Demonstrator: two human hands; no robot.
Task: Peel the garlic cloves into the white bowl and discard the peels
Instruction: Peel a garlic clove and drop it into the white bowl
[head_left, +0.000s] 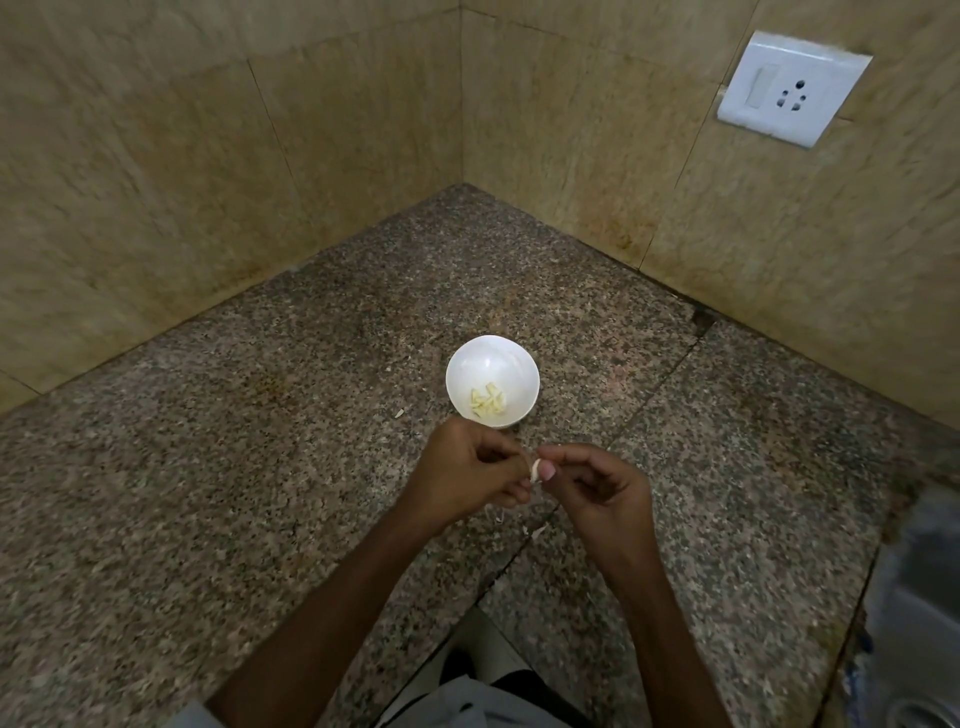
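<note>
A small white bowl stands on the speckled granite counter and holds several peeled garlic cloves. Just in front of the bowl, my left hand and my right hand meet above the counter. Between their fingertips they pinch one pale garlic clove; most of it is hidden by the fingers. A few bits of garlic peel lie on the counter under my hands, and another scrap of peel lies left of the bowl.
Tiled walls close the corner behind the bowl. A white switch and socket plate is on the right wall. A steel sink sits at the far right edge. The counter's front edge runs near my forearms.
</note>
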